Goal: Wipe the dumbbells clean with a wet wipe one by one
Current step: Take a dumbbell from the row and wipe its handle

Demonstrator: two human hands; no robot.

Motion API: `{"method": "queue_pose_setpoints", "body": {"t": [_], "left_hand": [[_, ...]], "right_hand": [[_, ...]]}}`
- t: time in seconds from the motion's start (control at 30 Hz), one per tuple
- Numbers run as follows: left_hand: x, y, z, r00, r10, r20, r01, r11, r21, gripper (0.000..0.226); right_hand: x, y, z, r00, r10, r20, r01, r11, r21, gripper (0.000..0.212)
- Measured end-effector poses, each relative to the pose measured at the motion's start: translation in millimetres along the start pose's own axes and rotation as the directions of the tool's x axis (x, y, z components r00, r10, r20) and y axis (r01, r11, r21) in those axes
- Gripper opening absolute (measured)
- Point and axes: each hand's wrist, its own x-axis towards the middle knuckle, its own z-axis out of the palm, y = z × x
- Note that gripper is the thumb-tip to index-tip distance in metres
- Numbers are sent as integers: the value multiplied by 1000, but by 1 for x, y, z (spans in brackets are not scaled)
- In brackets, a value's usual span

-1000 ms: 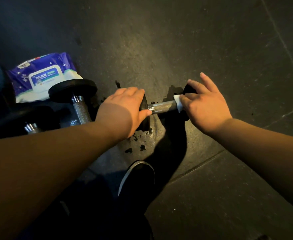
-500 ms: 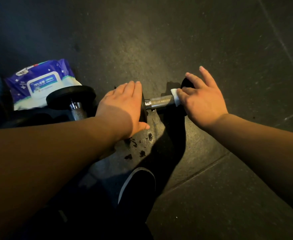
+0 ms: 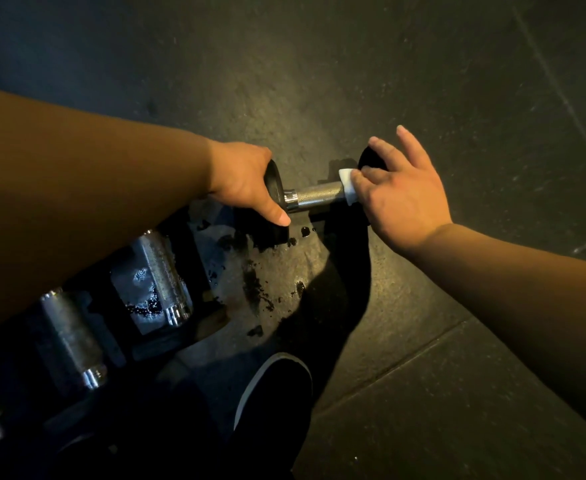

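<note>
Black shoe (image 3: 277,393), wet floor (image 3: 284,271)

A black-ended dumbbell (image 3: 314,197) with a silver knurled handle, a white wet wipe (image 3: 347,186), a dark grey speckled floor (image 3: 423,64), a black white-edged shoe (image 3: 277,393).

A dumbbell (image 3: 314,195) is laid crosswise on the floor (image 3: 423,81), ahead of a shoe (image 3: 277,393). Its left end plate is gripped by the left hand (image 3: 243,178), and a wet wipe (image 3: 347,186) is pressed by the right hand (image 3: 402,195) onto the right end of the handle, just beside the right end plate. Two more dumbbells (image 3: 163,275) are laid side by side to the near left, under the left forearm. Wet patches (image 3: 256,285) are spread on the floor between them and the shoe.
</note>
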Motion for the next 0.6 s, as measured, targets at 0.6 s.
{"method": "queue_pose_setpoints", "body": {"t": [0.6], "left_hand": [[-32,21,59,969,-10,-245,49,987,151,114]], "right_hand": [[-2,-1,0,978,-172,117,165,984,65,44]]}}
